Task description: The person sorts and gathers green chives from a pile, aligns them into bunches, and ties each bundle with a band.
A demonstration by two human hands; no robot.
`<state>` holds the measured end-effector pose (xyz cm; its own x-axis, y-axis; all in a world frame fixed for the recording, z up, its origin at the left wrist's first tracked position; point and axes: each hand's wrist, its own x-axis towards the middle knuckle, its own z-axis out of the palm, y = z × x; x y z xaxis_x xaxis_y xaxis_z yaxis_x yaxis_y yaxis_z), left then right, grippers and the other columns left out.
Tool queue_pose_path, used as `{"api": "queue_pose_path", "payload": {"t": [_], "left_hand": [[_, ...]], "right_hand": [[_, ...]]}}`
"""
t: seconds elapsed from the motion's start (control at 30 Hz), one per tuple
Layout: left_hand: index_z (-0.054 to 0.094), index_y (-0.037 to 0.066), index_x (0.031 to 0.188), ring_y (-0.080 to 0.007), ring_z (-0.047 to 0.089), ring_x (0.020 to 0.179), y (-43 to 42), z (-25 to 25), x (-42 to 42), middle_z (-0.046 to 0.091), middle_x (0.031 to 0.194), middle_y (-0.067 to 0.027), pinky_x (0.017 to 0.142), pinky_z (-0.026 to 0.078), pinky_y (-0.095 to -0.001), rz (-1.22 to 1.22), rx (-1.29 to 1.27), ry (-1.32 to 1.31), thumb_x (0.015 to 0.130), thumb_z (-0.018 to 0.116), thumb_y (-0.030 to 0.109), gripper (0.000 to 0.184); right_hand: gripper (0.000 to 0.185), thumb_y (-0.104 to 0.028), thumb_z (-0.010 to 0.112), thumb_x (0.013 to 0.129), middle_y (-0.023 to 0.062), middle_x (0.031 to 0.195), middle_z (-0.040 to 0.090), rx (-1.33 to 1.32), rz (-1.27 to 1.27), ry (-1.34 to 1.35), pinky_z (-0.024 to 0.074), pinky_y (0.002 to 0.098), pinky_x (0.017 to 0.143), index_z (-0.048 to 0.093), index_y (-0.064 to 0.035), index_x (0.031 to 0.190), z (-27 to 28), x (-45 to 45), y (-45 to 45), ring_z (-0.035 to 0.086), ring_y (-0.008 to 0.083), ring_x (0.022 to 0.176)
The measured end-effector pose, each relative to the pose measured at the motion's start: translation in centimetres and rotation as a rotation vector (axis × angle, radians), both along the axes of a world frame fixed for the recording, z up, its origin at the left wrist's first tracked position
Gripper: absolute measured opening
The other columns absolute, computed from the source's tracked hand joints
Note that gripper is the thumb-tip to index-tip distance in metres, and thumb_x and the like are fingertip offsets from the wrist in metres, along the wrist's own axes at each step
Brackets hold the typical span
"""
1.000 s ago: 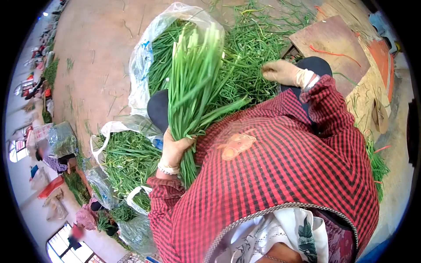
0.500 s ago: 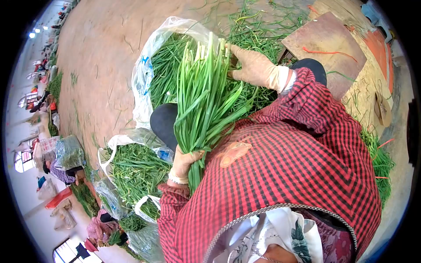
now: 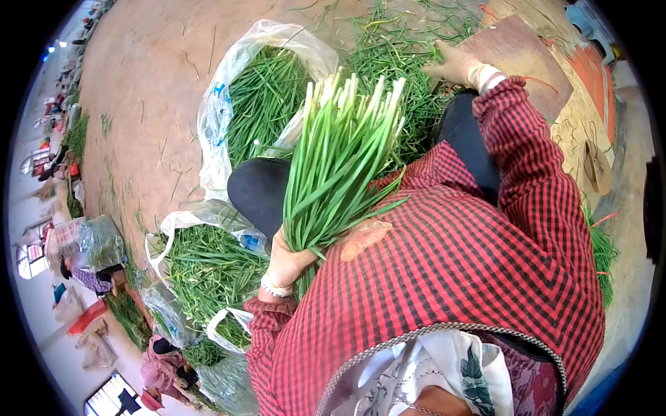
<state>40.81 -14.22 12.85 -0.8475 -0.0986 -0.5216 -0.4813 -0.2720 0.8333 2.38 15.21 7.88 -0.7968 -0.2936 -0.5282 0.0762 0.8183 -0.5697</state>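
A bunch of garlic chives (image 3: 340, 159), pale stem ends up and leaves down, stands in front of my chest. Around its lower leafy part my gloved left hand (image 3: 288, 255) is closed. My gloved right hand (image 3: 458, 64) is away from the bunch, out over a pile of loose green leaves (image 3: 416, 76) at the upper right. A small scrap of green leaf (image 3: 436, 53) shows between its curled fingers. Beyond the bunch, a clear plastic bag (image 3: 215, 111) holds more chives.
A second plastic bag (image 3: 163, 243) of greens stands at my left. To the right lie a brown board (image 3: 520, 59) and a sandal (image 3: 596, 166). Other people, one in a pink checked top (image 3: 158, 367), sit along the left among greens and bags.
My right hand has left the top of the bunch and moved right, over the loose leaves. The bunch stays in my left hand, its stems now more fanned out.
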Motion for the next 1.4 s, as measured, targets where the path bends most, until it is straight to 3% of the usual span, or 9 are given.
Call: {"api": "queue_pose_path", "payload": {"t": [0.03,0.1,0.3,0.47,0.53,0.8,1.0,1.1,1.4], "left_hand": [[0.054,0.001,0.120,-0.0128,0.061,0.097,0.2,0.3,-0.2,0.065,0.110,-0.0050,0.086,0.049,-0.0288,0.013,0.022,-0.005,0.070,0.066,-0.010,0.052],[0.054,0.001,0.119,-0.0128,0.062,0.096,-0.1,0.1,-0.5,0.065,0.109,-0.0051,0.086,0.049,-0.0288,-0.009,-0.003,0.004,0.070,0.065,-0.010,0.052],[0.057,0.000,0.115,-0.0136,0.063,0.093,0.8,0.6,-1.4,0.067,0.104,-0.0062,0.083,0.051,-0.0288,0.020,-0.070,0.046,0.070,0.063,-0.011,0.047],[0.058,-0.002,0.114,-0.0165,0.065,0.084,-0.9,0.5,-1.0,0.067,0.104,-0.0101,0.076,0.052,-0.0285,0.011,-0.075,-0.001,0.070,0.065,-0.004,0.044],[0.057,-0.003,0.117,-0.0164,0.063,0.075,-1.5,-0.2,-0.3,0.067,0.102,-0.0157,0.066,0.051,-0.0266,0.207,0.221,0.003,0.068,0.062,-0.001,0.049],[0.051,-0.016,0.116,-0.0106,0.043,0.055,-0.7,-0.2,-2.0,0.056,0.072,-0.0083,0.051,0.031,-0.0231,0.130,0.306,-0.021,0.070,0.066,0.028,0.066],[0.049,-0.013,0.118,-0.0127,0.044,0.055,-0.3,-0.4,-1.8,0.057,0.074,-0.0085,0.052,0.032,-0.0255,0.138,0.361,-0.067,0.068,0.065,0.025,0.065],[0.050,-0.011,0.121,-0.0147,0.050,0.057,-1.0,-2.4,-1.3,0.061,0.109,-0.0270,0.049,0.038,-0.0253,0.122,0.539,0.002,0.068,0.067,0.019,0.063],[0.049,-0.014,0.122,-0.0195,0.053,0.063,-2.1,-4.2,0.1,0.061,0.110,-0.0266,0.054,0.042,-0.0274,0.083,0.610,-0.001,0.066,0.066,0.024,0.070]], "right_hand": [[0.059,-0.037,0.059,0.088,0.0163,0.104,0.065,-0.026,0.188,0.490,0.0505,0.0318,0.086,0.042,-0.0109,0.138,-2.9,0.5,0.5,0.063,0.0279,0.100],[0.055,-0.038,0.057,0.093,0.0171,0.134,0.048,-0.128,0.389,0.523,0.0407,0.0299,0.100,0.046,-0.0037,0.135,1.6,2.6,-1.3,0.053,0.0216,0.116],[0.039,-0.039,0.058,0.091,0.0056,0.105,0.064,-0.721,0.379,0.230,0.0431,0.0289,0.089,0.066,-0.0049,0.108,7.6,5.5,-5.9,0.057,0.0153,0.097],[0.043,-0.039,0.052,0.096,0.0080,0.115,0.063,-0.672,0.210,0.360,0.0426,0.0289,0.096,0.062,-0.0035,0.118,5.1,4.6,-5.4,0.057,0.0149,0.107],[0.049,-0.044,0.049,0.096,0.0101,0.119,0.062,-0.904,-0.085,-0.084,0.0419,0.0313,0.099,0.057,-0.0042,0.124,2.4,3.4,-3.8,0.057,0.0189,0.111],[0.036,-0.035,0.062,0.091,-0.0001,0.103,0.061,-0.858,0.013,-0.198,0.0482,0.0238,0.070,0.061,-0.0056,0.112,2.8,9.3,-6.1,0.059,0.0084,0.082],[0.039,-0.040,0.065,0.083,0.0067,0.100,0.065,-0.495,0.376,1.140,0.0461,0.0353,0.090,0.067,-0.0052,0.100,5.5,9.3,-8.8,0.061,0.0224,0.098],[0.037,-0.039,0.064,0.079,0.0093,0.096,0.065,-0.484,0.452,0.937,0.0432,0.0381,0.092,0.069,-0.0080,0.098,4.4,8.7,-10.2,0.058,0.0256,0.101],[0.018,-0.021,0.063,0.083,0.0077,0.097,0.062,-0.279,0.159,0.743,0.0422,0.0356,0.095,0.064,-0.0045,0.090,3.7,2.6,-6.7,0.056,0.0223,0.100]]}}
